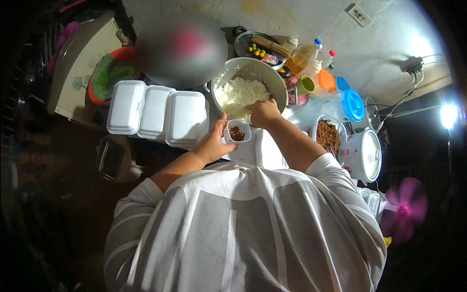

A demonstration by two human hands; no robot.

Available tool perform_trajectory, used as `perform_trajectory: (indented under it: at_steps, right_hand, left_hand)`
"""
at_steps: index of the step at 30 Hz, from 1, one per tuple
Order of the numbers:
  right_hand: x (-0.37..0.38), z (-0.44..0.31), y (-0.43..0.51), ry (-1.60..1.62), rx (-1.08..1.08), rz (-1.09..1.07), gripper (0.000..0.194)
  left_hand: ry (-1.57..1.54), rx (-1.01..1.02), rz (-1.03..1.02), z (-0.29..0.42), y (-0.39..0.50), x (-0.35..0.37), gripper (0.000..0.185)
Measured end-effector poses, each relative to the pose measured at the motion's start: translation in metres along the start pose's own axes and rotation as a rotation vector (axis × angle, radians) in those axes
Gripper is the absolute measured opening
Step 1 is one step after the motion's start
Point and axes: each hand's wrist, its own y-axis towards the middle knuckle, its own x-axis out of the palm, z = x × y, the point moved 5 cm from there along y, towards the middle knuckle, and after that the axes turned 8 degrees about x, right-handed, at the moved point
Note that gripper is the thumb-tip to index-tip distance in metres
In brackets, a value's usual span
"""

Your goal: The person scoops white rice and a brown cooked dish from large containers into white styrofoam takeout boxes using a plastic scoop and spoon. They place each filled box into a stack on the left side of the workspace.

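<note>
My left hand (217, 140) holds a small clear plastic container (246, 136) with brown shredded food (236, 134) in its bottom. Just above it stands a large metal pot (275, 78), partly filled with white cooked rice (242, 91). My right hand (265, 114) reaches over the pot's near rim, fingers bent down towards the rice. Something pale and smooth (233, 109) lies at the near side of the rice by those fingers; whether they grip it is unclear. An open white foam box (268, 148) sits below my hands, partly covered by my left hand and the shirt.
Closed white foam boxes (185, 116) line the left side. Brown shredded food fills a clear tub (327, 135) at right, beside a white lidded container (366, 155). Bottles (301, 62) and a green cup (305, 85) crowd behind the pot. A pink fan (403, 210) spins at far right.
</note>
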Motion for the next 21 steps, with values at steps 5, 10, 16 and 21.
perform_trajectory:
  at_steps: [5, 10, 16, 21]
  right_hand:
    - [-0.007, 0.015, 0.0, 0.174, -0.018, -0.019, 0.046]
    - [-0.008, 0.049, -0.003, 0.414, 0.159, -0.119, 0.047]
    - [-0.032, 0.074, -0.018, 0.752, 0.194, 0.119, 0.047]
    - [-0.058, 0.069, -0.051, 0.604, 0.207, 0.422, 0.041]
  left_hand:
    - [0.005, 0.001, 0.038, -0.007, 0.0, -0.001, 0.107]
    - [0.285, -0.065, 0.12, 0.019, 0.011, -0.013, 0.078]
    - [0.46, -0.098, 0.182, 0.027, 0.044, -0.015, 0.075]
    - [0.534, -0.144, 0.205, 0.029, 0.084, -0.005, 0.076]
